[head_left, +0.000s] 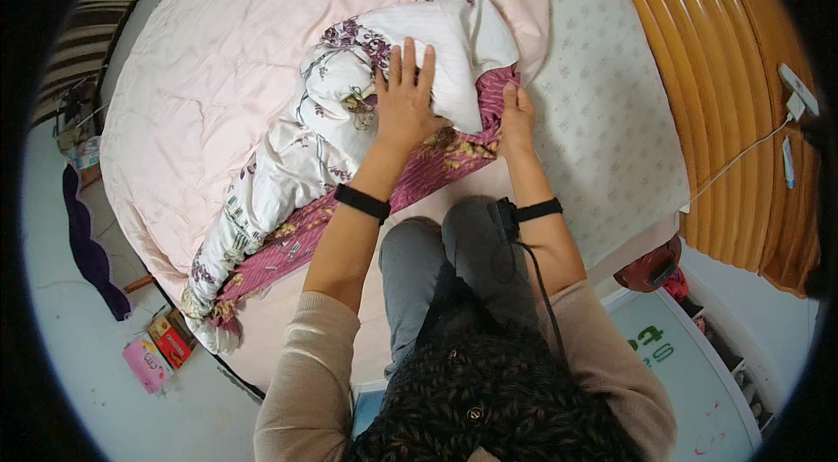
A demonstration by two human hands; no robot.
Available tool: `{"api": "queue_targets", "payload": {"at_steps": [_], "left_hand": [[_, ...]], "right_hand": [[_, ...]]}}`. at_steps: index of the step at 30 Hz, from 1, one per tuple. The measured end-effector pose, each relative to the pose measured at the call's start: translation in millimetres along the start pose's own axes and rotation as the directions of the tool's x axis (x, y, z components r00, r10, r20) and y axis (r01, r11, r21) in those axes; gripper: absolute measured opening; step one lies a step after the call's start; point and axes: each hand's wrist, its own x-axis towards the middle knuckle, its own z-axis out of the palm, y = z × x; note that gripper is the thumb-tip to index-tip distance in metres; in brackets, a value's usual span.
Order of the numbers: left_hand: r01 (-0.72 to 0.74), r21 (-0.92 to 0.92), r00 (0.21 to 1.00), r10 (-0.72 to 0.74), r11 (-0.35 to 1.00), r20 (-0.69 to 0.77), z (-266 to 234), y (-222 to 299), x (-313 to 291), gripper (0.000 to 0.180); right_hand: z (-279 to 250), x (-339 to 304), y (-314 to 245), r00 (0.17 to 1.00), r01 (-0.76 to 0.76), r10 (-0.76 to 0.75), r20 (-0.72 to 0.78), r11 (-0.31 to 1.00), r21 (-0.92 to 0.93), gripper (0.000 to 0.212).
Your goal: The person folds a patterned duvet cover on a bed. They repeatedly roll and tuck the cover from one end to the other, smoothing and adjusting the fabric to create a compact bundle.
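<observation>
A white duvet cover (292, 143) with purple floral print and a magenta striped side lies bunched in a long heap across the bed. My left hand (407, 104) rests on its white part with fingers spread and palm down. At the right end of the heap, my right hand (517, 120) is closed on the magenta edge, its thumb on top. The fingers of that hand are partly hidden behind the cloth. My knees are on the bed just in front of the heap.
A pale pink quilt (209, 52) covers the bed. To the right lies a pale patterned pillow (602, 113) against a ribbed wooden headboard (698, 52), where a power strip (798, 88) trails a white cable. Small boxes (170, 337) sit on the floor at left; a glass-topped table (690, 375) stands at lower right.
</observation>
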Motion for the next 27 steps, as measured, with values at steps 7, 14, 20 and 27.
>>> {"api": "queue_targets", "payload": {"at_steps": [7, 14, 20, 27], "left_hand": [[0.217, -0.212, 0.955, -0.162, 0.953, 0.248, 22.4, -39.8, 26.9, 0.094], [0.255, -0.53, 0.959, -0.142, 0.809, 0.244, 21.0, -32.9, 28.4, 0.04], [0.067, -0.479, 0.989, 0.004, 0.875, 0.146, 32.8, -31.6, 46.4, 0.028], [-0.109, -0.146, 0.989, 0.093, 0.983, -0.116, 9.7, -73.6, -70.1, 0.082]], "right_hand": [[-45.7, 41.9, -74.9, 0.981, -0.189, 0.093, 0.173, 0.69, 0.698, 0.044], [-58.5, 72.3, -78.8, 0.998, -0.068, 0.066, -0.019, 0.986, -0.155, 0.039], [9.5, -12.4, -93.3, 0.39, 0.915, -0.554, 0.736, 0.147, -0.375, 0.079], [30.0, 84.9, -76.9, 0.321, 0.901, -0.295, 0.9, -0.197, -0.386, 0.056]]}}
